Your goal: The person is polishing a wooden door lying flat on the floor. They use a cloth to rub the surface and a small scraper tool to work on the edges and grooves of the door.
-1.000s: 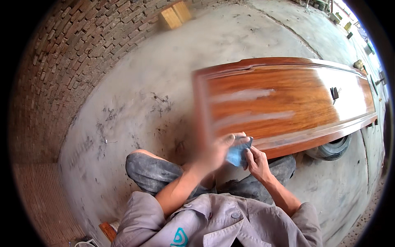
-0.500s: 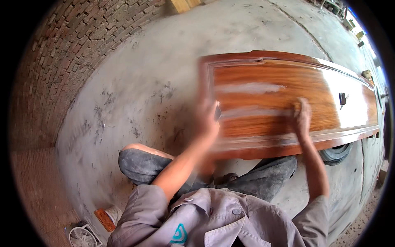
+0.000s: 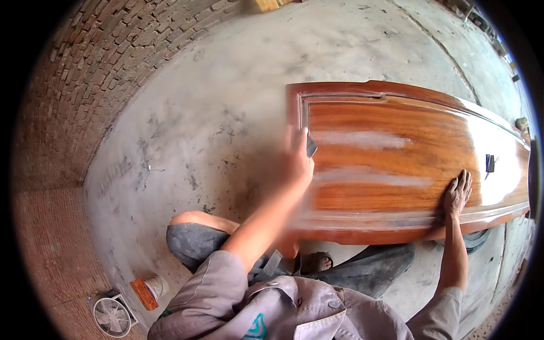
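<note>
A glossy reddish-brown wooden door panel (image 3: pixel 385 201) lies in front of me, with whitish, dusty streaks on its left half. At its left end, my left hand (image 3: pixel 299 161) is closed round a dark grey piece of sandpaper (image 3: pixel 311 146) beside the raised moulding (image 3: pixel 305 113). Part of that sandpaper is hidden in the fingers, and the forearm is a little blurred. Farther right, my right hand (image 3: pixel 458 195) rests flat on the panel near its front moulding, fingers stretched and holding nothing. A small dark object (image 3: pixel 491 163) sits on the shiny part beyond it.
Beneath the panel's near right side shows a black tyre (image 3: pixel 475 241). My bent legs (image 3: pixel 362 269) are close to its front edge. A white-framed fan (image 3: pixel 111 315) and an orange-brown block (image 3: pixel 144 293) stand at the lower left, near a brick wall (image 3: pixel 107 73).
My right hand has moved right and toward me, opening flat on the panel. The left hand stays at the left end with the sandpaper. The whole view has shifted slightly.
</note>
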The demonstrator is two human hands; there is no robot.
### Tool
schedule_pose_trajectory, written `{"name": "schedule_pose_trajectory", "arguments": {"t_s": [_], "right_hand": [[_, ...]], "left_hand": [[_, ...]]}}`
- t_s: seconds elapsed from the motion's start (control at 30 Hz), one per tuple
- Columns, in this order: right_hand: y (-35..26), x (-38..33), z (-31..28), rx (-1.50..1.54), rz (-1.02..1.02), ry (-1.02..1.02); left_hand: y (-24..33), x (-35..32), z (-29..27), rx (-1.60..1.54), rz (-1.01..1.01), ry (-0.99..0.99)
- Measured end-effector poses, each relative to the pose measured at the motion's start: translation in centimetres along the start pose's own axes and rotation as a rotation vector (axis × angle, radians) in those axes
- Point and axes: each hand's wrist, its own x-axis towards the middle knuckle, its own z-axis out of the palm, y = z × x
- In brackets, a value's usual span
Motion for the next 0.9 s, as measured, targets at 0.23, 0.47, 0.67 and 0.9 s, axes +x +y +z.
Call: {"name": "schedule_pose_trajectory", "arguments": {"t_s": [0.23,0.47,0.67,0.9], "right_hand": [[-1.8,0.3,-0.1,0.03,-0.014,-0.012],[-0.4,0.2,-0.6,-0.009,-0.006,0.006],[-1.5,0.2,-1.1,0.007,-0.014,0.002],[-0.9,0.1,-0.8,-0.012,-0.012,-0.014]], "left_hand": [[-4.1,9.8,3.0,0.048,0.058,0.081],[-6.8,13.9,1.3,-0.105,0.359,-0.148],[-9.3,15.7,0.4,-0.205,0.519,-0.265],[-8.7,17.2,0.6,-0.255,0.573,-0.309]]}}
